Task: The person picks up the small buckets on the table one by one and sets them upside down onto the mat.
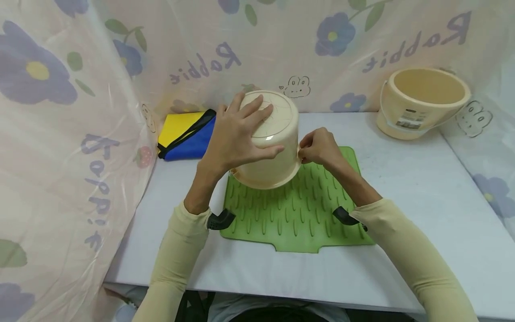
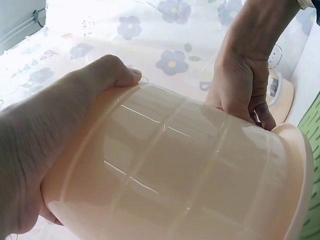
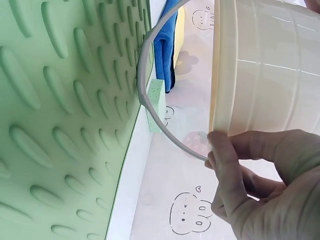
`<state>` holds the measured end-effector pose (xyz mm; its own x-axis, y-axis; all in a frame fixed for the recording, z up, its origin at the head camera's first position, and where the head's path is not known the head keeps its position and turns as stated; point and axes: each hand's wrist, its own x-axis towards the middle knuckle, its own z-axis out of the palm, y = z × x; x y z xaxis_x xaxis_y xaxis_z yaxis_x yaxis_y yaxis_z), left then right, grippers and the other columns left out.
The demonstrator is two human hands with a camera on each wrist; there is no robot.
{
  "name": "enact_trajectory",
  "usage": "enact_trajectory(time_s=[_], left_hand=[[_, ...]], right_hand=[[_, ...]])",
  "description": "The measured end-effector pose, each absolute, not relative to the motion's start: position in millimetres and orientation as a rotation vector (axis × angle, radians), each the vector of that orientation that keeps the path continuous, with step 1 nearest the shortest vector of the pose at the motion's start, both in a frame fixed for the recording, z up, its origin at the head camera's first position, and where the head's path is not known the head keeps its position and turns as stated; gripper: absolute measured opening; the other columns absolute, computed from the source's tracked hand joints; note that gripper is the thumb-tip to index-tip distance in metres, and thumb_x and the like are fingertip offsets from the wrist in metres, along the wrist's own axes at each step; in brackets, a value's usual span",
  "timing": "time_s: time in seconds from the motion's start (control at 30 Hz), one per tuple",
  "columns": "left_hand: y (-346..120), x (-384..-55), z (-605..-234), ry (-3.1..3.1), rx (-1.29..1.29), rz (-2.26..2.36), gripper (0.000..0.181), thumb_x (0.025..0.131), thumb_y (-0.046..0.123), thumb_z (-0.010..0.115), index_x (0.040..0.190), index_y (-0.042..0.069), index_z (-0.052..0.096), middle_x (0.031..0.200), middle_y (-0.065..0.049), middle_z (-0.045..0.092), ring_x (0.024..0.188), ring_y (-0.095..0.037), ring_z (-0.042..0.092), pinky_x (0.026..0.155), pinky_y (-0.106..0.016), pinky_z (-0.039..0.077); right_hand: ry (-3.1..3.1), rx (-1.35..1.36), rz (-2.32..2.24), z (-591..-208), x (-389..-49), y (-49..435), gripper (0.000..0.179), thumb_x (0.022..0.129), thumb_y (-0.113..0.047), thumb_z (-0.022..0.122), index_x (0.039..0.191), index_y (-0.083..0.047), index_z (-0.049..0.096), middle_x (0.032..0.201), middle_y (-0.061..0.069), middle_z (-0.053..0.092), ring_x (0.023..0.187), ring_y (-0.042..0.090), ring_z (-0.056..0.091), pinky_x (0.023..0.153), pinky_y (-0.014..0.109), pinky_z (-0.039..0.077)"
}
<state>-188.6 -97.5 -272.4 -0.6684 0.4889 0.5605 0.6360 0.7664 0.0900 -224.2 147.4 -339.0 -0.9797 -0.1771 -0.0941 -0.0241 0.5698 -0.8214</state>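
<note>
A cream plastic bucket (image 1: 277, 156) is held upside down and tilted above a green ridged mat (image 1: 293, 228). My left hand (image 1: 235, 136) grips it at the base, with fingers spread over the bottom and the thumb along the side. At the rim's right side, my right hand (image 1: 319, 147) pinches the edge where the handle joins. In the right wrist view the pale curved handle (image 3: 142, 75) swings below the rim, close to the mat. The bucket's inside is hidden.
Behind my left hand lies a folded blue and yellow cloth (image 1: 187, 138) with black edging. A second cream bucket (image 1: 426, 114) stands upright at the back right. The right wrist view also shows a green sponge (image 3: 155, 107) beyond the mat. Printed curtains enclose the white table (image 1: 426, 188).
</note>
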Motion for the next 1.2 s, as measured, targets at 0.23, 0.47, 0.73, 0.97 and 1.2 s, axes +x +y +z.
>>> enact_trajectory(time_s=[0.23, 0.47, 0.73, 0.97, 1.2], left_hand=[[-93, -182, -272, -2.448, -0.841, -0.369, 0.084, 0.077, 0.07, 0.077, 0.142, 0.017, 0.066, 0.152, -0.011, 0.06, 0.149, -0.046, 0.042, 0.104, -0.065, 0.043], [-90, -180, -268, -2.451, -0.814, -0.374, 0.082, 0.078, 0.07, 0.077, 0.14, 0.017, 0.067, 0.149, -0.01, 0.063, 0.147, -0.042, 0.045, 0.1, -0.063, 0.045], [-88, -176, -266, -2.491, -0.807, -0.401, 0.081, 0.078, 0.07, 0.076, 0.14, 0.018, 0.067, 0.148, -0.007, 0.063, 0.146, -0.038, 0.046, 0.103, -0.065, 0.045], [-84, -174, -267, -2.562, -0.802, -0.43, 0.082, 0.08, 0.069, 0.076, 0.143, 0.018, 0.064, 0.149, -0.006, 0.062, 0.145, -0.037, 0.045, 0.103, -0.067, 0.043], [-80, -173, -268, -2.657, -0.774, -0.422, 0.086, 0.081, 0.072, 0.074, 0.147, 0.02, 0.061, 0.153, -0.005, 0.059, 0.145, -0.037, 0.044, 0.107, -0.07, 0.04]], right_hand=[[2.624, -0.174, -1.368, -339, -222, 150, 0.022, 0.086, 0.004, 0.067, 0.104, 0.014, 0.073, 0.091, 0.026, 0.077, 0.062, 0.016, 0.075, 0.063, 0.031, 0.065], [2.634, -0.204, -1.358, -334, -220, 154, 0.022, 0.086, 0.003, 0.064, 0.102, 0.014, 0.073, 0.09, 0.026, 0.077, 0.062, 0.016, 0.074, 0.066, 0.035, 0.066], [2.634, -0.192, -1.305, -334, -218, 155, 0.023, 0.086, 0.003, 0.062, 0.103, 0.015, 0.072, 0.091, 0.025, 0.076, 0.062, 0.018, 0.075, 0.066, 0.035, 0.066], [2.622, -0.181, -1.272, -334, -214, 159, 0.023, 0.084, 0.004, 0.062, 0.101, 0.014, 0.073, 0.089, 0.025, 0.077, 0.061, 0.017, 0.075, 0.064, 0.035, 0.066], [2.583, -0.149, -1.245, -337, -212, 163, 0.025, 0.086, 0.003, 0.062, 0.105, 0.015, 0.073, 0.095, 0.026, 0.077, 0.066, 0.019, 0.076, 0.068, 0.036, 0.067]])
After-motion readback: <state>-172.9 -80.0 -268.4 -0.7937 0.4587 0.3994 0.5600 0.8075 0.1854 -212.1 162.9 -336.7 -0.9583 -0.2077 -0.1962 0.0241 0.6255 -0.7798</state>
